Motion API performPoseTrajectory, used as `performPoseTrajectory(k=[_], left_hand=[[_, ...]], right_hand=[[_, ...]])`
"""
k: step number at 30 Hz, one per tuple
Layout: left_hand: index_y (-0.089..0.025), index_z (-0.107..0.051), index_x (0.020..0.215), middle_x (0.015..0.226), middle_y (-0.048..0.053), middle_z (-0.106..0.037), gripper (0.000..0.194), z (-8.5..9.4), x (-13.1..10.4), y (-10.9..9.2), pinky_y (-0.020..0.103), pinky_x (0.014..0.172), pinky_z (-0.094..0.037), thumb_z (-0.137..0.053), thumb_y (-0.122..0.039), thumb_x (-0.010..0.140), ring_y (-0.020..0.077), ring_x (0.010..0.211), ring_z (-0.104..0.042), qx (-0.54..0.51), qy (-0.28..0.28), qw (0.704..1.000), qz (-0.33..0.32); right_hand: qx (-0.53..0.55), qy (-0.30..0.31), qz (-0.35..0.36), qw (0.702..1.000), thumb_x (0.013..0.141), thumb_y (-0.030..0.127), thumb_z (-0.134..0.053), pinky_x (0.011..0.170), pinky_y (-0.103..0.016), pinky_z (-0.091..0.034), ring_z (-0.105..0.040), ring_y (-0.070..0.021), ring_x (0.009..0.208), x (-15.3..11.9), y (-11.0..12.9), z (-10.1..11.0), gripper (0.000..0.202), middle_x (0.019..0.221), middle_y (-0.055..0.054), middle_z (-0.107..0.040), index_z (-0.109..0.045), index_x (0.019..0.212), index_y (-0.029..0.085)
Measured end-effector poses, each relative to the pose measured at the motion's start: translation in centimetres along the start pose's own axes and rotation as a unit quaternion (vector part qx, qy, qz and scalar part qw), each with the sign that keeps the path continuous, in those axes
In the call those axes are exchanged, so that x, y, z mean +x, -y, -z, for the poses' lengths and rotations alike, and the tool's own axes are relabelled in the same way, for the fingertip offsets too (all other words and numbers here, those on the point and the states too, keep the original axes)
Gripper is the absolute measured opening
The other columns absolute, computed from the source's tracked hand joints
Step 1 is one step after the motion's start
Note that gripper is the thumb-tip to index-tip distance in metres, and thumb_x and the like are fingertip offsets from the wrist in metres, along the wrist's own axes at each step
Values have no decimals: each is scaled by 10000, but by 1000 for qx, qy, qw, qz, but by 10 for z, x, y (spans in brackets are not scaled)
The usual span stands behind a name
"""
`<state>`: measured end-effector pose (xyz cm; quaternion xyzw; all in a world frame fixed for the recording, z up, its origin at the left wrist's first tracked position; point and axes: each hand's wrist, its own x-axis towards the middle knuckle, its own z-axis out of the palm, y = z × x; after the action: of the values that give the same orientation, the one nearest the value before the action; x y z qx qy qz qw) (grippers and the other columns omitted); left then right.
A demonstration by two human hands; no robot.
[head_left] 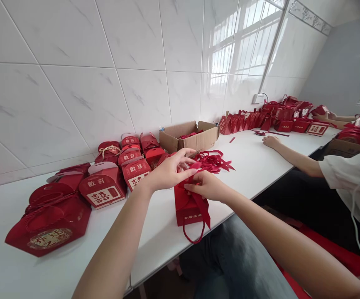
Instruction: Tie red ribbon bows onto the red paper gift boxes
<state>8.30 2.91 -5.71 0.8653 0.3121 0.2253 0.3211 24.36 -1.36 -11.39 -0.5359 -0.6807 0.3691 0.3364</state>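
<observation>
A small red gift box point(187, 207) with a twisted cord handle point(194, 240) lies near the table's front edge, its handle hanging over that edge. My left hand point(173, 168) is above the box's far end, fingers closed on a red ribbon point(195, 166). Close beside it, my right hand point(209, 185) pinches the same ribbon, whose tail point(205, 214) runs down over the box. Just beyond my hands is a loose pile of red ribbons point(215, 160). My fingers hide the part of the ribbon between them.
Finished-looking red boxes point(103, 185) crowd the table on the left. An open cardboard box point(189, 139) stands against the tiled wall. More red boxes point(285, 114) line the far right. A co-worker's arm point(295, 158) rests on the white table point(248, 162) at right.
</observation>
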Motion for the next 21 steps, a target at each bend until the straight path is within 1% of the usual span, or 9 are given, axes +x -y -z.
performPoseTrajectory(k=[2,4,5,7,9,10,14,16,21], left_hand=[[-289,-388,1305,1218,77,-576,529,1,3,5,378,862,-432,-513,-463,821,227,1032,-546,70,-73,995,8],[-257,-492,1205,1171,79,-591,470,5,4,10,400,892,-405,-478,-527,821,258,1075,-520,142,-121,982,39],[-232,-549,1116,1106,80,-614,457,6,3,13,391,864,-415,-459,-565,815,263,1036,-538,158,-106,980,62],[-200,-610,935,952,70,-647,479,7,0,18,338,745,-441,-453,-627,785,239,880,-584,147,-19,984,101],[-189,-624,832,836,49,-650,472,5,-4,24,294,643,-430,-513,-638,738,204,752,-585,112,53,986,109],[-186,-623,799,807,39,-646,447,3,-6,27,284,624,-426,-548,-620,723,192,727,-579,91,64,989,101],[-171,-574,725,839,38,-631,340,-11,-12,40,289,689,-454,-607,-508,732,179,782,-584,-36,19,997,60],[-167,-554,731,889,48,-623,303,-17,-14,45,302,744,-464,-632,-459,735,178,828,-587,-96,-11,994,48],[-167,-533,767,798,17,-571,255,-27,-21,53,280,733,-449,-645,-395,754,141,782,-555,-140,-50,988,38]], right_hand=[[8,-12,2,1000,768,382,-600,440,-216,-363,-493,-96,484,1,-3,-3,273,563,10,-574,-556,602,169],[23,-9,9,1000,773,374,-600,458,-218,-370,-514,-102,502,1,-5,-5,266,592,-4,-616,-592,610,164],[29,-8,12,999,776,369,-596,470,-220,-376,-524,-105,511,2,-7,-5,262,605,-10,-632,-607,616,163],[31,-12,16,999,781,358,-588,486,-224,-380,-539,-114,524,2,-8,-6,251,617,-17,-650,-626,630,161],[21,-18,18,999,775,353,-589,476,-225,-363,-536,-118,517,2,-10,-6,258,594,-16,-639,-602,604,160],[16,-24,19,999,767,354,-593,465,-224,-349,-531,-117,510,2,-10,-6,265,581,-13,-629,-574,585,162],[47,-78,8,996,716,365,-641,439,-205,-332,-525,-111,476,2,-14,-9,250,549,37,-597,-456,727,197],[85,-105,-7,991,687,361,-669,435,-194,-339,-526,-111,464,1,-16,-10,348,550,66,-598,-380,825,224],[131,-108,24,985,676,394,-682,428,-186,-338,-533,-111,452,-1,-19,-13,412,568,77,-614,-333,835,243]])
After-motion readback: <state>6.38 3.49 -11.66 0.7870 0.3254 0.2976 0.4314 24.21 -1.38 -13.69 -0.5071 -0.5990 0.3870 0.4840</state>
